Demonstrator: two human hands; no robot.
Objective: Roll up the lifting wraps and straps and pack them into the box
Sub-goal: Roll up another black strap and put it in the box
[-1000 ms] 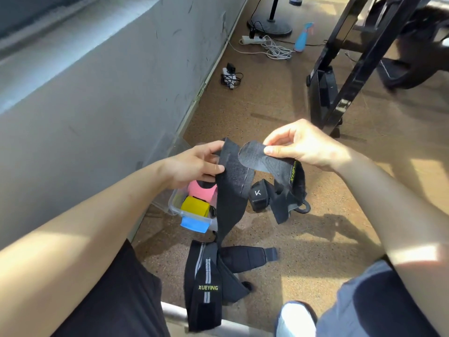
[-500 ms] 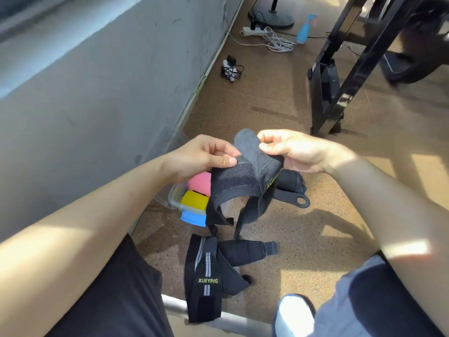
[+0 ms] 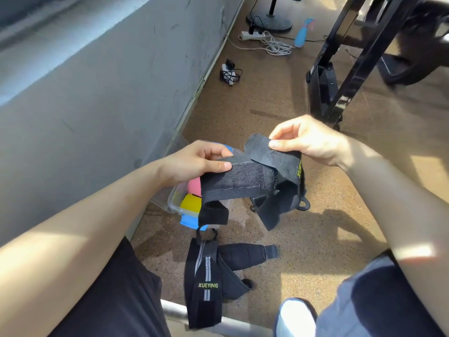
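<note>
I hold a black lifting wrap (image 3: 245,182) in the air with both hands. My left hand (image 3: 194,161) pinches its velcro end between thumb and fingers. My right hand (image 3: 303,139) pinches the other rounded end, folded over the top. Loose tails of the wrap hang down below. Under it, by the wall, stands a clear plastic box (image 3: 173,205) with pink, yellow and blue rolls inside. On the floor nearer me lies a second black wrap marked XUEYING (image 3: 206,285), and a black padded strap (image 3: 243,257) lies across it.
A grey wall runs along the left. A black machine frame (image 3: 340,76) stands at the back right. A power strip with white cable (image 3: 267,40), a small charger (image 3: 228,71) and a blue bottle (image 3: 303,32) lie farther off. A metal bar (image 3: 194,314) crosses near my knees.
The wrap hung long and loose before; now its ends are folded over each other between my hands. My right hand has lifted the rounded end up and to the right.
</note>
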